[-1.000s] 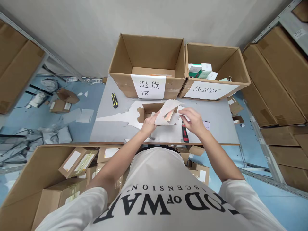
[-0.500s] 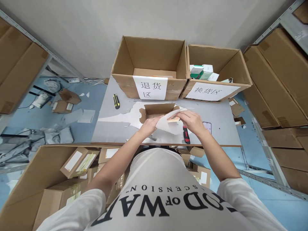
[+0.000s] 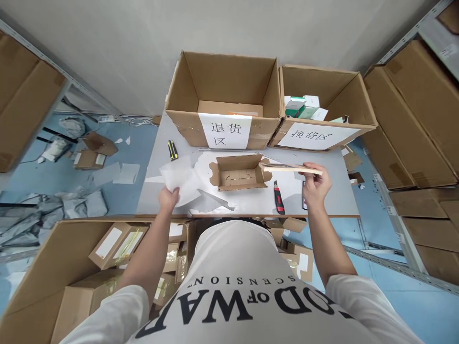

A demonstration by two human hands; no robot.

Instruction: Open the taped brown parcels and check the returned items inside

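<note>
My left hand (image 3: 168, 198) is closed on a thin white wrapping sheet (image 3: 181, 177), held out over the left part of the table. In my right hand (image 3: 317, 184) is a thin, flat item (image 3: 287, 167) with a pale edge, gripped by its right end and seen almost edge-on; I cannot tell its kind. Between my hands a small open cardboard box (image 3: 242, 180) sits on white paper, with nothing visible inside. A red and black box cutter (image 3: 278, 198) lies right of it. Partly behind my right wrist is a phone (image 3: 304, 196).
Two large labelled cartons stand at the back: the left carton (image 3: 186, 129) and the right carton (image 3: 330, 125), which holds several green-white boxes. A yellow and black cutter (image 3: 172, 150) lies at left. Below the table's front edge, a big carton (image 3: 39, 277) holds parcels.
My hands have moved apart. The white sheet has come off the flat item and gone left with my left hand, while my right hand has carried the item right.
</note>
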